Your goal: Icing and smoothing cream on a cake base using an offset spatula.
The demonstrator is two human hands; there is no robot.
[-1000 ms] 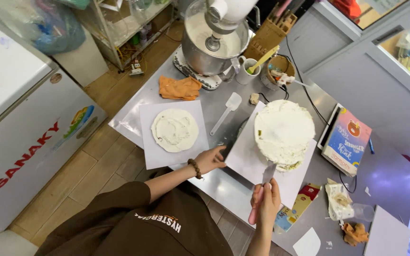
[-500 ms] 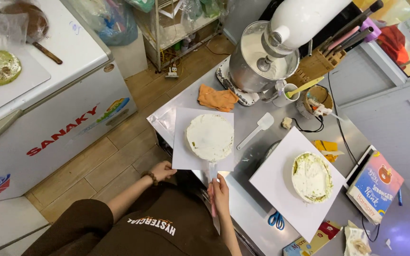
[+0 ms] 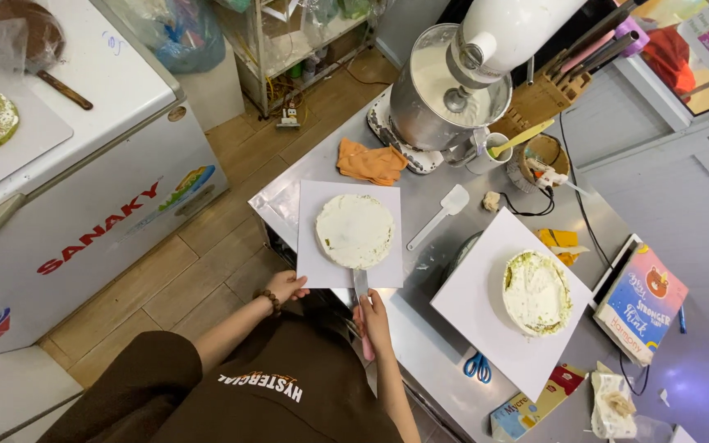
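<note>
A round cake layer coated in white cream [image 3: 355,230] lies on a white square board [image 3: 313,262] at the near left corner of the steel table. My right hand [image 3: 372,317] grips a pink-handled palette knife [image 3: 360,286] whose blade tip touches the near rim of that layer. My left hand [image 3: 287,286] rests at the board's near left corner, fingers loosely curled on the table edge. A second cake with green sides and a white top [image 3: 537,293] sits on a larger white board [image 3: 469,308] to the right.
At the back of the steel table [image 3: 420,344] stand a mixer with its steel bowl [image 3: 436,90], an orange cloth [image 3: 371,162], a white spatula [image 3: 439,216] and a cup holding a yellow tool [image 3: 490,152]. Blue scissors [image 3: 477,367] and a book [image 3: 640,302] lie at the right. A white chest freezer [image 3: 84,189] stands left.
My view has swung left from the green-sided cake to the white layer. My right hand has carried the palette knife to that layer's near rim; my left hand sits by the board corner.
</note>
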